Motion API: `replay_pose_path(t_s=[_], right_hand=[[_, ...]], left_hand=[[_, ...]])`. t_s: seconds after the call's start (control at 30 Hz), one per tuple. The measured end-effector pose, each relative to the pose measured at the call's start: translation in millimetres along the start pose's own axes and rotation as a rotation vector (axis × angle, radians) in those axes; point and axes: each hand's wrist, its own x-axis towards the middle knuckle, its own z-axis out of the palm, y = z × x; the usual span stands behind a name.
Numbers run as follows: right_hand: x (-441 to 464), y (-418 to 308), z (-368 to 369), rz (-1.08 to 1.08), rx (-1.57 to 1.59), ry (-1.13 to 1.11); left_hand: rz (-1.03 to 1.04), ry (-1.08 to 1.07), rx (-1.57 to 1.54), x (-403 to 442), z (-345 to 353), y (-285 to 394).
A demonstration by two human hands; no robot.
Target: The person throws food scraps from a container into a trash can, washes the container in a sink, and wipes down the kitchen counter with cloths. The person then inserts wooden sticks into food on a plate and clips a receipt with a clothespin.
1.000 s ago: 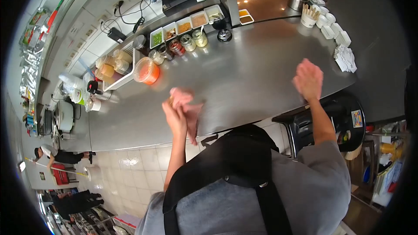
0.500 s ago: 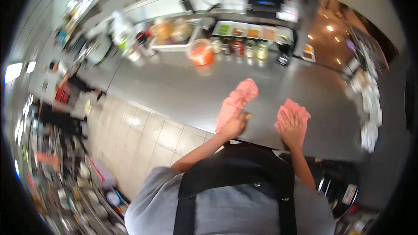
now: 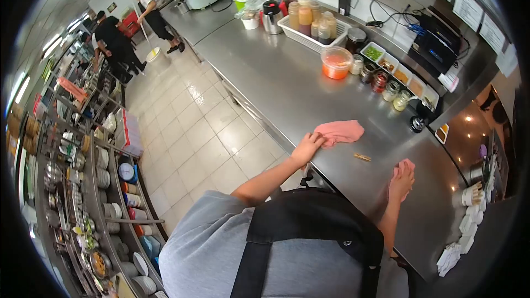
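Note:
My left hand [image 3: 308, 149] lies near the front edge of the steel counter [image 3: 265, 83], its fingers spread and touching the end of a pink cloth [image 3: 341, 132] that lies loosely on the metal. Farther right, my right hand [image 3: 402, 183] is curled over a second pink cloth [image 3: 407, 164] pressed to the counter. A small brown item [image 3: 362, 157], which I cannot make out clearly, sits on the counter between the two cloths.
Behind the cloths stand a tub of orange-red food [image 3: 336, 63], small jars, topping trays [image 3: 401, 73] and a white basket [image 3: 306, 37] of bottles. Cups and napkins [image 3: 449, 259] line the right end. Several people stand on the tiled floor at the far left.
The view has swung left. My left hand has loosened from its cloth, which now lies on the counter beyond the fingers. The small brown item now shows. My right hand has closed around its cloth.

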Motion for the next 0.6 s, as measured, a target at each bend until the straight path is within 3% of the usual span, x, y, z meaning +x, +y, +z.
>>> replay_pose_path(t_s=[0.03,0.1,0.13,0.23,0.27,0.3,0.33,0.4,0.43,0.5,0.6], right_hand=[[9.7,11.7,8.4,-0.015,0.004,0.002],[30.7,31.6,34.6,0.090,0.641,-0.213],[32.4,8.4,13.1,0.241,0.928,-0.338],[18.5,-79.8,-46.6,0.355,1.118,-0.356],[11.7,-105.4,-58.7,0.290,1.124,-0.333],[8.0,-110.0,-47.7,0.032,1.164,-0.218],[6.3,-123.0,-45.7,0.026,1.163,-0.229],[2.5,-161.6,-45.9,-0.392,0.840,-0.267],[1.3,-179.1,-40.4,-0.471,0.814,-0.303],[-13.1,-210.0,-34.4,-0.563,0.787,-0.344],[-39.2,-241.6,-17.0,-0.736,0.524,-0.344]], left_hand=[[-0.040,0.111,-0.045,-6.8,10.1,-17.4],[-0.111,0.288,-0.144,-20.9,5.4,-31.0],[-0.123,0.308,-0.137,-28.0,2.3,-35.6],[-0.306,0.459,-0.426,-34.2,-20.9,-36.1],[-0.316,0.478,-0.421,-28.7,-35.6,-32.7],[-0.269,0.500,-0.434,-19.3,-48.6,-30.5],[-0.221,0.516,-0.449,-10.1,-60.9,-26.5],[-0.096,0.629,-0.494,10.2,-88.5,-11.6],[-0.102,0.634,-0.496,16.2,-99.8,-4.2],[0.007,0.696,-0.161,22.1,-116.6,2.4],[0.001,0.638,-0.187,-0.8,-118.4,-13.9]])
